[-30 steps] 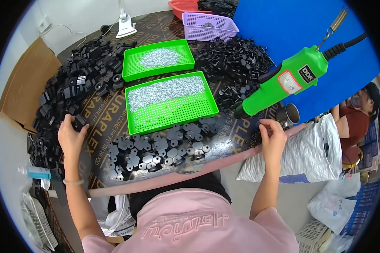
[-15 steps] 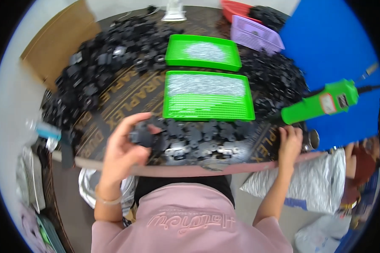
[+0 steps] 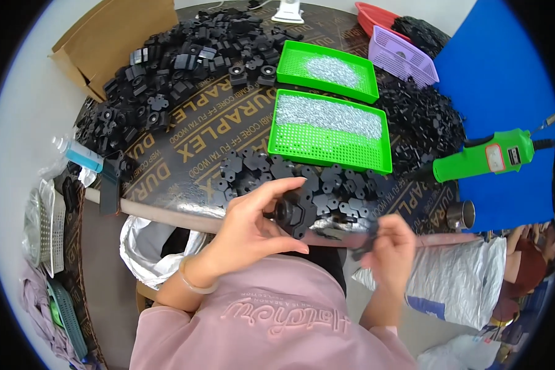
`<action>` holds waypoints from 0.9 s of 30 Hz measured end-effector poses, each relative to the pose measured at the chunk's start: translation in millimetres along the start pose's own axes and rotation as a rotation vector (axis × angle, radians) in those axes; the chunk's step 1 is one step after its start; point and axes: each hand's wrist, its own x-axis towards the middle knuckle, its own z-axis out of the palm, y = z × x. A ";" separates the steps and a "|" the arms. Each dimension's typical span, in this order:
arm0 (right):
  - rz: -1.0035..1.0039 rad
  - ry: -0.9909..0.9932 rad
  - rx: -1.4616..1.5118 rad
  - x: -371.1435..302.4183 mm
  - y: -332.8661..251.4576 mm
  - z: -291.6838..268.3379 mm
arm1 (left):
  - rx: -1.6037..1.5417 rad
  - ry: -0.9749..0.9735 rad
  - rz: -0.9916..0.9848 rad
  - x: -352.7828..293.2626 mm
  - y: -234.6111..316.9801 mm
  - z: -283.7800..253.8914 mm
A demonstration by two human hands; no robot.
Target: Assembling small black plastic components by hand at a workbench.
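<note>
My left hand (image 3: 243, 225) is in front of my body at the table's near edge, curled round a black plastic part (image 3: 295, 214) with an angular, lobed outline. Its thumb and forefinger stand apart, so the part's front shows between them. Close by on the right, my right hand (image 3: 391, 250) is smeared by motion. Its fingers are bent round a small dark piece (image 3: 365, 243), too blurred to name further. Just beyond the hands, several flat black lobed plastic plates (image 3: 330, 179) lie in rows along the near side of the table.
Two green perforated trays (image 3: 386, 154) hold small silvery metal pieces. Heaps of black parts (image 3: 191, 55) lie left and right. At right are a green power tool (image 3: 487, 157) and a steel cup (image 3: 460, 214); behind stand a purple basket (image 3: 404, 55) and a cardboard box (image 3: 111, 43).
My right hand has come left from beside the steel cup and now has a dark piece in its fingers. My left hand, still holding the black part, has moved right towards it. The view has shifted.
</note>
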 end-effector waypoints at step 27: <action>0.175 -0.303 0.144 24.6 -1.5 35.1 | 0.105 -0.086 -0.002 1.9 -0.3 16.5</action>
